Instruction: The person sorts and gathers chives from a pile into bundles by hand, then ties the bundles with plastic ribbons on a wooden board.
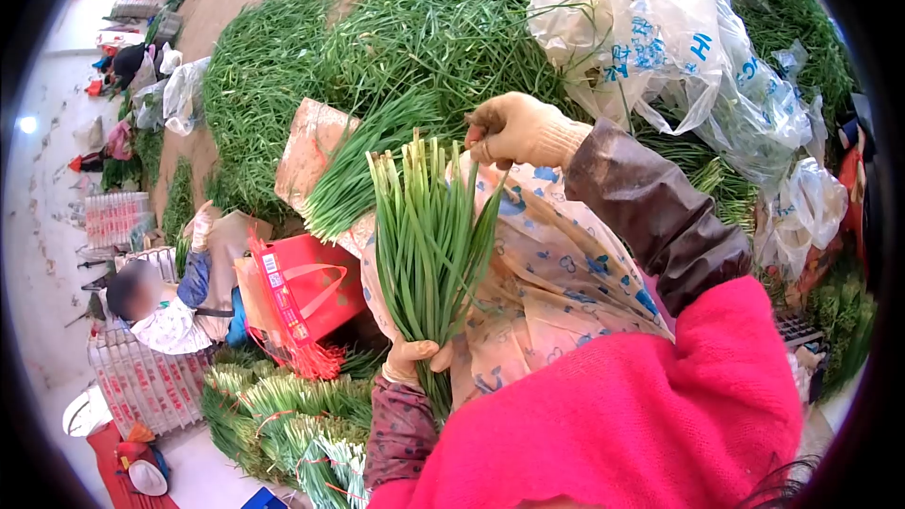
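A bunch of long green stalks (424,236) stands upright over my lap, its pale cut ends at the top. My left hand (415,358), in a pale glove, is wrapped round the lower part of the bunch. Just right of the cut ends is my right hand (518,130), gloved with bare fingertips; its fingers are pinched together, and what they hold is too small to make out. Beneath the bunch lies a patterned cloth (556,273) over my lap. More green stalks (368,170) rest beside a cardboard piece (314,146) beyond it.
Loose greens (415,38) are heaped ahead. Plastic bags (660,38) lie at the upper right. A red bag (316,287) with red ties is at the left, near tied bundles (292,401). Another person (174,320) sits further left, by stacked white-and-red crates (151,386).
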A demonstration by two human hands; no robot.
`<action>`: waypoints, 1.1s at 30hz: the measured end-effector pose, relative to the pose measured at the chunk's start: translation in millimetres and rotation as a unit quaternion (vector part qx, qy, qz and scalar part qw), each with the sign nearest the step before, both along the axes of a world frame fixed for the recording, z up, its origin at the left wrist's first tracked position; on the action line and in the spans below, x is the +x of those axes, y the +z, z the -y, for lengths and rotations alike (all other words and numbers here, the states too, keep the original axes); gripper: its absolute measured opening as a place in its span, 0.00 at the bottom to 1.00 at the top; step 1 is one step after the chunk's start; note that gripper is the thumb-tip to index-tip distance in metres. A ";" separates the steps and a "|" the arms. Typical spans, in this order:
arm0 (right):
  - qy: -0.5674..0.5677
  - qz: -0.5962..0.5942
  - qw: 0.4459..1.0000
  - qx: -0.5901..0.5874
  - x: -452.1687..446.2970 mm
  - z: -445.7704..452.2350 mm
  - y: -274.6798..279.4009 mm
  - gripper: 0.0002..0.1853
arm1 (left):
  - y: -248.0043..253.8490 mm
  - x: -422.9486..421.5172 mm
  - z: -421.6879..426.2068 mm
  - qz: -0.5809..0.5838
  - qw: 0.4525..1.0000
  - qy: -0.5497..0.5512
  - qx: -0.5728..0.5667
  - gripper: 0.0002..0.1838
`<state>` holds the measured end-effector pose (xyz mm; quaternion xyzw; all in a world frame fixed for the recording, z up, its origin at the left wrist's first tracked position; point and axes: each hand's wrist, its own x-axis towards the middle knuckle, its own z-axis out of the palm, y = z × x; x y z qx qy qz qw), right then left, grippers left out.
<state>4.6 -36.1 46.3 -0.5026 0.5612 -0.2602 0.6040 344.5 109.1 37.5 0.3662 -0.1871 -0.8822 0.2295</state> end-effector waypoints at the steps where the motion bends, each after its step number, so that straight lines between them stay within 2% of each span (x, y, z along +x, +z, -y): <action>1: -0.039 0.007 0.999 0.001 -1.8 1.4 0.6 0.11 | -1.0 1.3 -0.7 -0.009 1.000 0.002 0.006 0.41; 3: -0.103 0.004 0.994 -0.032 -7.0 12.5 2.4 0.12 | 1.3 1.4 0.0 -0.017 1.000 0.007 0.010 0.41; 4: -0.183 -0.043 0.974 -0.124 -15.4 20.4 -2.5 0.12 | 3.9 -1.3 1.1 -0.013 1.000 0.011 0.001 0.42; 5: -0.252 -0.027 0.951 -0.178 -32.4 38.5 -17.4 0.13 | 5.2 -2.6 0.8 -0.010 1.000 0.014 -0.007 0.43; 6: -0.373 -0.033 0.902 -0.213 -41.2 47.0 -5.4 0.13 | 3.3 -0.9 -1.2 -0.011 1.000 0.018 -0.008 0.43; 7: -0.417 0.054 0.872 -0.250 -55.4 52.5 6.8 0.12 | -0.4 1.7 -3.0 -0.015 1.000 0.022 -0.005 0.43; 8: -0.432 0.041 0.836 -0.337 -70.9 66.9 -5.2 0.19 | -3.3 3.3 -4.2 -0.020 0.999 0.024 -0.002 0.43; 10: -0.367 -0.137 0.871 -0.297 -49.9 47.1 34.1 0.24 | -5.9 4.5 -4.6 -0.023 0.999 0.024 -0.001 0.43; 12: -0.147 -0.234 0.891 -0.359 -19.7 26.6 42.8 0.23 | -6.0 3.1 -3.0 -0.025 0.999 0.019 -0.001 0.44; 14: 0.040 -0.257 0.913 -0.314 15.3 10.4 40.9 0.22 | -4.1 -1.3 -2.1 0.003 0.999 0.050 -0.004 0.43; 17: 0.088 -0.237 0.922 -0.293 43.8 -3.4 31.2 0.22 | 1.7 -4.0 1.8 -0.012 0.999 0.047 0.007 0.42; 19: 0.130 -0.232 0.948 -0.175 49.9 1.7 18.8 0.23 | 9.4 -8.9 3.9 -0.011 0.999 0.037 -0.005 0.40; 20: 0.142 -0.190 0.958 -0.159 50.2 3.4 10.8 0.21 | 13.2 -12.3 4.1 -0.007 0.999 0.029 -0.022 0.38; 22: 0.141 -0.075 0.980 -0.122 52.5 6.9 -2.9 0.20 | 13.1 -12.9 1.0 0.012 0.999 0.046 -0.009 0.38; 26: 0.063 -0.053 0.982 -0.167 64.2 3.9 -18.3 0.17 | 4.5 -13.6 -2.4 0.005 0.998 0.061 -0.007 0.39; 28: 0.025 -0.268 0.921 -0.281 63.8 0.7 -9.2 0.18 | 1.9 -13.5 -0.9 0.005 0.999 0.045 -0.009 0.41; 29: 0.028 -0.316 0.919 -0.234 60.2 16.4 -10.4 0.19 | 1.3 -13.8 -0.3 0.006 0.999 0.037 -0.010 0.41; 30: 0.027 -0.353 0.914 -0.198 47.0 28.3 1.8 0.08 | 2.0 -13.5 -0.4 0.006 0.999 0.039 -0.009 0.41; 31: -0.004 -0.363 0.910 -0.202 30.3 39.5 9.9 0.07 | 3.0 -13.1 -0.2 0.006 0.999 0.034 -0.010 0.41; 33: -0.203 -0.311 0.890 -0.266 -8.1 67.9 -7.7 0.09 | 2.1 -10.8 -2.5 0.008 0.999 0.036 -0.010 0.41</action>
